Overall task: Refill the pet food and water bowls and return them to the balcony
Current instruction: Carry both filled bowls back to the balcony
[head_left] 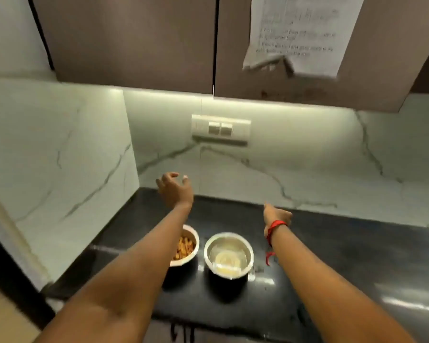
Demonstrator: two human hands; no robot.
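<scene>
Head view | food bowl (187,243), water bowl (229,253) side by side on tabletop (344,243), nearer than both hands | left hand (175,188) fingers spread, empty | right hand (278,215) fingers hidden, state unclear | left forearm covers food bowl's left side

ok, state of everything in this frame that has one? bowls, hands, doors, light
white bowl: upright on the counter, holds brown food.
steel bowl: upright beside it, seems to hold water.
left hand: raised over the counter, fingers relaxed, holds nothing.
right hand: raised, fingers mostly curled, holds nothing.
cabinet doors: closed.
strip light: on.
sheet of paper: hangs on the cabinet door, bottom edge curled.
</scene>
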